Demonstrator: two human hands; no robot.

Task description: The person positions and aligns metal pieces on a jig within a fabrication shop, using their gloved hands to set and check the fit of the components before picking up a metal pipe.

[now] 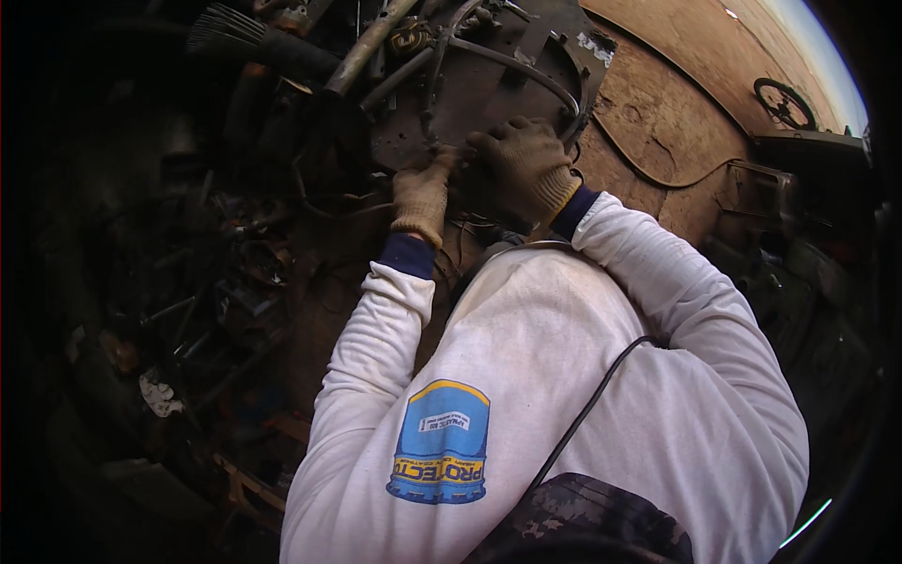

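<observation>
Both my hands wear tan knit work gloves and meet at the near edge of a dark metal plate (470, 94). My left hand (421, 199) is closed, its fingertips at the lower end of a thin bent metal rod. What they pinch is too small to tell. Just to its right, my right hand (531, 171) has curled fingers over the plate's edge, and whatever they grip is hidden. A curved metal bar (517, 66) arches across the plate above my hands. A yellow-and-black tape measure (411, 38) lies beyond my left hand.
A wire brush (225, 30) and a metal pipe (371, 45) lie at the upper left. Dark metal scrap (254, 263) crowds the left side. A cable (648, 179) runs over the brown ground at right. A bicycle wheel (785, 103) stands farther off.
</observation>
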